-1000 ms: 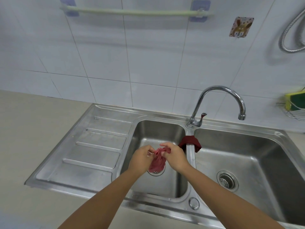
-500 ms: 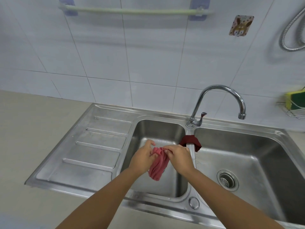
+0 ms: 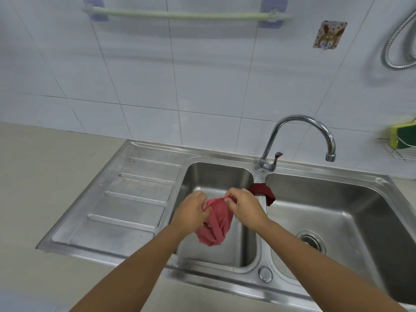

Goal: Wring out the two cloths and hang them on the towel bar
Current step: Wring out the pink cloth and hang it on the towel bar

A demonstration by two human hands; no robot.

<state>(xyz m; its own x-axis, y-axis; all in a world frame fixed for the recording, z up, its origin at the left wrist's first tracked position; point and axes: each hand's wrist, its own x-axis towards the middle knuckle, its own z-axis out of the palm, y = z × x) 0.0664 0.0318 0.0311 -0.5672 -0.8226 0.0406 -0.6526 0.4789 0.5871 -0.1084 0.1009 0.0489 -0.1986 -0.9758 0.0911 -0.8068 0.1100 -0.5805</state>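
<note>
A pink cloth (image 3: 217, 221) hangs loosely over the left sink basin (image 3: 216, 176). My left hand (image 3: 193, 212) pinches its left top edge and my right hand (image 3: 245, 207) pinches its right top edge. A dark red cloth (image 3: 262, 191) lies draped over the divider between the two basins, just behind my right hand. The pale green towel bar (image 3: 186, 15) is fixed high on the tiled wall, with nothing on it.
A chrome tap (image 3: 299, 122) arches over the right basin (image 3: 337, 212). The ribbed drainboard (image 3: 126, 199) lies left of the basins, with beige counter beyond. A wire rack with a sponge (image 3: 403, 137), a shower hose (image 3: 396, 41) and a sticker hook (image 3: 329, 34) are on the right wall.
The pink cloth was bunched tight between my hands; now my hands have drawn apart and risen a little, and the cloth hangs open and longer.
</note>
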